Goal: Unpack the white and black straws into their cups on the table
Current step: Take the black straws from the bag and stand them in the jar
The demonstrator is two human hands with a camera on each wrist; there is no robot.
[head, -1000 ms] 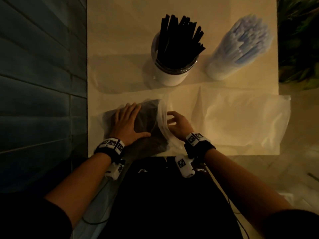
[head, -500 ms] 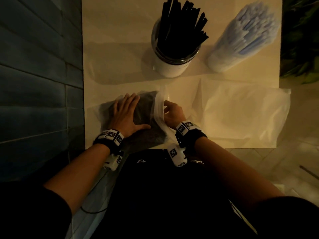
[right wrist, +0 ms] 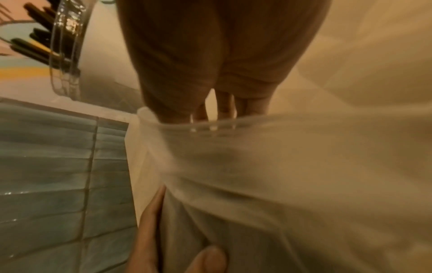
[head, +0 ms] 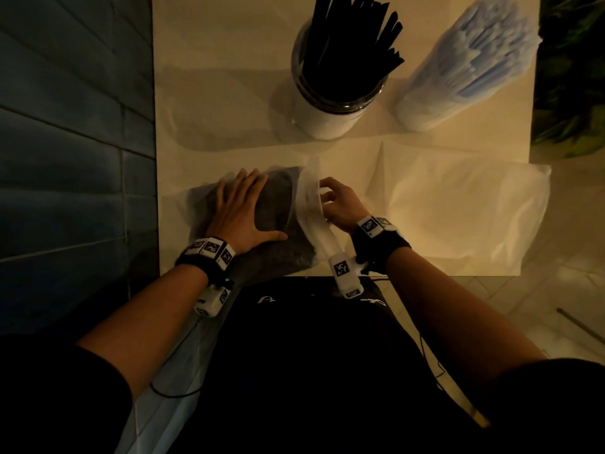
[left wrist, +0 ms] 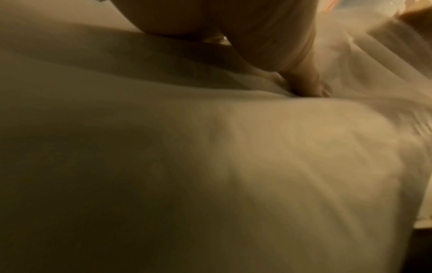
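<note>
A clear plastic bag of black straws [head: 281, 208] lies at the table's near left. My left hand [head: 239, 211] presses flat on it with fingers spread. My right hand [head: 330, 201] pinches the bag's whitish open edge [head: 309, 194] with curled fingers. In the right wrist view the fingertips [right wrist: 224, 109] dip behind the bag's rim [right wrist: 280, 122]. The left wrist view is blurred, with fingers [left wrist: 306, 83] on plastic. A white cup of black straws [head: 340, 77] stands at the back centre. Beside it to the right stands the cup of white straws [head: 458, 60].
A second, pale plastic bag [head: 458, 208] lies on the right side of the table [head: 212, 93], overhanging its right edge. A blue tiled wall [head: 72, 142] borders the table's left edge. Green plants [head: 573, 77] sit at the far right.
My right hand has moved a little further along the bag's mouth and taken hold of its edge. The left hand stays pressed on the bag.
</note>
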